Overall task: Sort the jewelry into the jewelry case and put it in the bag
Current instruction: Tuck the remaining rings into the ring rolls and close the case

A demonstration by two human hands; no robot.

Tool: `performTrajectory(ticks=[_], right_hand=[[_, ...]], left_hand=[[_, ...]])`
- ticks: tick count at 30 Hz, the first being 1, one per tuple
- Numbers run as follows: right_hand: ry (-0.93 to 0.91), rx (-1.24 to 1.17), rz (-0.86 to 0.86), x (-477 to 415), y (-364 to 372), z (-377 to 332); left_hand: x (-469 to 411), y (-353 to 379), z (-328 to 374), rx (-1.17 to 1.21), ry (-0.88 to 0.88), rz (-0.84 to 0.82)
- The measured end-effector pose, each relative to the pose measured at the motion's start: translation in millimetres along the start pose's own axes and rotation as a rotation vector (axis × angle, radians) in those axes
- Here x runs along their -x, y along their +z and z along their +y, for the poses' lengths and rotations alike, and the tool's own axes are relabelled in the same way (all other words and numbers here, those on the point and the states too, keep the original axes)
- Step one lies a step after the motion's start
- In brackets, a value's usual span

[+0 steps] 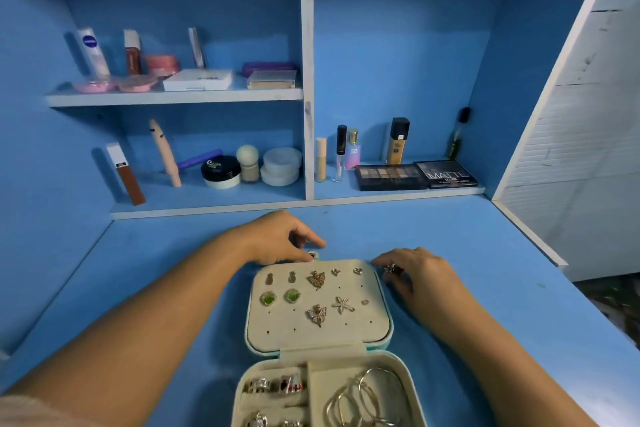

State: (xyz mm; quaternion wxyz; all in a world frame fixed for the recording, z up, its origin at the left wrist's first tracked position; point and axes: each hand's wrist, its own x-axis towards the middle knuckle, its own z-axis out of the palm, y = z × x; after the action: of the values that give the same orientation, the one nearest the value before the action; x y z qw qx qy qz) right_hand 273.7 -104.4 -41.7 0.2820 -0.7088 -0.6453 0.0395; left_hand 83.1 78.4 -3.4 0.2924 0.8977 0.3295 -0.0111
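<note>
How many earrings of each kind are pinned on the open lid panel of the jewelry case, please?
Pineapple-shaped earrings: 2
Green round earrings: 2
Heart studs: 2
Winged gold earrings: 2
Starfish earring: 1
Small plain stud: 1
Total: 10

There is one jewelry case. It has ten earrings: two pineapples, two green ones, two hearts, two butterflies, one starfish, one tiny stud.
</note>
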Motion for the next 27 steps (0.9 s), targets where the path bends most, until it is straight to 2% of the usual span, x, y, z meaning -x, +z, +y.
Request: performTrajectory(ticks=[8, 14, 17, 23, 27], right_hand=[[0.015, -0.05, 0.003, 1.5, 0.7, -0.2], [0.012, -0.054, 0.007, 2.4, 1.0, -0.5], [0.014, -0.043, 0.003, 3.3, 0.5, 0.2], [0.021, -0.028, 0.001, 5.3, -1.3, -0.5], [0.033, -0.021, -0.008, 5.7, -3.5, -2.8]], left_hand=[[4.1, 1.8, 4.4, 0.077, 0.013, -0.024], [14.8, 5.7, 2.6, 0.378, -0.098, 0.031], [21.1, 4.4, -5.0, 0.553, -0.142, -0.002], [37.3, -9.2, -7.0, 0.277, -0.106, -0.052], [39.4, -3.9, -7.7, 0.345, -0.08, 0.003]])
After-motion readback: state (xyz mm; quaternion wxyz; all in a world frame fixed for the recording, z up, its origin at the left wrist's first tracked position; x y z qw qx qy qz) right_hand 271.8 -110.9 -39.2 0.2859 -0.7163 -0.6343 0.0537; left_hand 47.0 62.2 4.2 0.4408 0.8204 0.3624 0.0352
